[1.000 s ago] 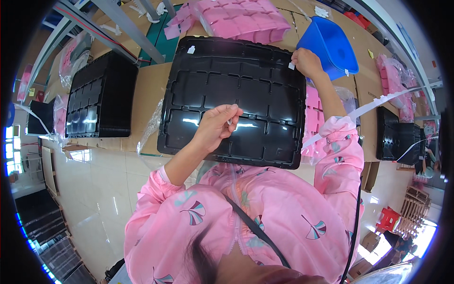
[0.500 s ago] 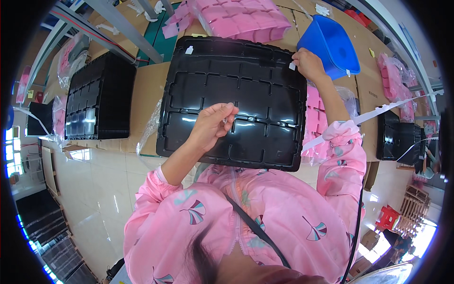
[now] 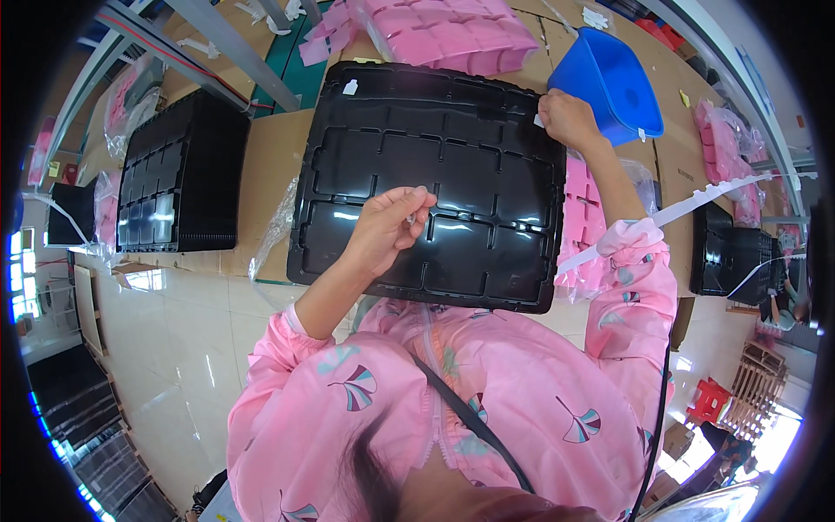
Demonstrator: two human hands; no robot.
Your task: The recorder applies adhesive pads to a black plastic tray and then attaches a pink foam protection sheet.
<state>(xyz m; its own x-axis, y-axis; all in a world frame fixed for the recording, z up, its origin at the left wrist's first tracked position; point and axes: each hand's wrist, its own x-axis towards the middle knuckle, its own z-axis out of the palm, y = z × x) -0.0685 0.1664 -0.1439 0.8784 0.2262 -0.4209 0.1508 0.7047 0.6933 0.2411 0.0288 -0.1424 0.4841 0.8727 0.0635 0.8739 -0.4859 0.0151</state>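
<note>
A black plastic tray (image 3: pixel 409 187) with moulded compartments lies in front of me, its near edge close to my body. My right hand (image 3: pixel 570 120) is at the tray's far right corner, its fingertips closed on a small white sticker (image 3: pixel 539 121) at the edge and partly covering it. A similar white sticker (image 3: pixel 350 87) is stuck near the far left corner. Over the middle of the tray hovers my left hand (image 3: pixel 391 228), thumb and forefinger pinched together. Whatever may be between those fingers is too small to make out.
A blue bin (image 3: pixel 609 87) stands beyond my right hand. Pink trays (image 3: pixel 448 35) in clear film lie behind the black tray. A stack of black trays (image 3: pixel 178 178) sits to the left. A white strip (image 3: pixel 687 209) runs beside my right sleeve. Grey metal posts (image 3: pixel 230 52) rise at the far left.
The right hand's fingers have curled in and cover more of the sticker at the corner. The left hand stays pinched in nearly the same place.
</note>
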